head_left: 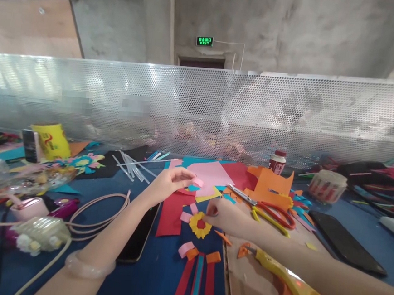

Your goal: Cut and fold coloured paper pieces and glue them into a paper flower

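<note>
My left hand (pixel 173 185) pinches a small pink paper loop (pixel 198 182) between thumb and fingertips, above the paper sheets. My right hand (pixel 227 215) has its fingers curled together at the upper right edge of a yellow paper flower (pixel 199 229) with a red centre; whether anything is between them I cannot make out. Two pink paper pieces (pixel 186 217) stick out from the flower's upper left. Below it lie red and blue paper strips (pixel 198 279), topped by orange loops (pixel 213 257) and another pink loop (pixel 186 249).
Scissors (pixel 242 195) and pliers-like yellow handles (pixel 273 221) lie right of the sheets. A yellow glue gun (pixel 284 277) rests under my right forearm. Phones (pixel 346 243) lie on both sides. Left are a coiled cable (pixel 99 199) and glue sticks (pixel 132 167). A perforated metal panel (pixel 200 107) stands behind.
</note>
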{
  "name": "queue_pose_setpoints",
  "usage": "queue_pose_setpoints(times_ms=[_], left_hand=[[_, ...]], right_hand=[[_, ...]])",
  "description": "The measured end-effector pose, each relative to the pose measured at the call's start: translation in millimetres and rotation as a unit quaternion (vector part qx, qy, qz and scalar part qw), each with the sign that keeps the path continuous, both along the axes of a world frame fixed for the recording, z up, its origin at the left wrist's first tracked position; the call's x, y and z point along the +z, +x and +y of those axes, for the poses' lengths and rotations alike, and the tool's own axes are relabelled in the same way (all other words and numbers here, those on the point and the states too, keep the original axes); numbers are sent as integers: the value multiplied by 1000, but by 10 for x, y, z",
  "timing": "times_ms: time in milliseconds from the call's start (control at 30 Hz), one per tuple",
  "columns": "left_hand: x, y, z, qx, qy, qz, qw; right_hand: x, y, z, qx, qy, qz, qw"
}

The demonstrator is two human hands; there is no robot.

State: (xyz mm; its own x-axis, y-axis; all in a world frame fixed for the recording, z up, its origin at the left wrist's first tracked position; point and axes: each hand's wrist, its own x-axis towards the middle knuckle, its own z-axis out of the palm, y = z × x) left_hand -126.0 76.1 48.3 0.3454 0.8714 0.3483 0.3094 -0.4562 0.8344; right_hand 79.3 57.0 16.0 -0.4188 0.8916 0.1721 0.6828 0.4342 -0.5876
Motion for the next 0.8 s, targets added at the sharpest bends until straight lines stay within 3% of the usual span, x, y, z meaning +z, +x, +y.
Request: queue_pose_setpoints(times_ms=[167, 333, 533, 800], left_hand=[[11, 17, -12, -12, -2, -19, 1000], [11, 117, -65, -38, -45, -34, 998], [-42, 253, -153, -122, -93, -26, 988], [-116, 337, -227, -199, -142, -26, 969]], right_hand=[[148, 244, -26, 3, -103, 85, 991], [205, 454, -367, -5, -183, 181, 966], [64, 502, -658, 12, -64, 188, 980], [-46, 480, -712, 9, -27, 200, 979]])
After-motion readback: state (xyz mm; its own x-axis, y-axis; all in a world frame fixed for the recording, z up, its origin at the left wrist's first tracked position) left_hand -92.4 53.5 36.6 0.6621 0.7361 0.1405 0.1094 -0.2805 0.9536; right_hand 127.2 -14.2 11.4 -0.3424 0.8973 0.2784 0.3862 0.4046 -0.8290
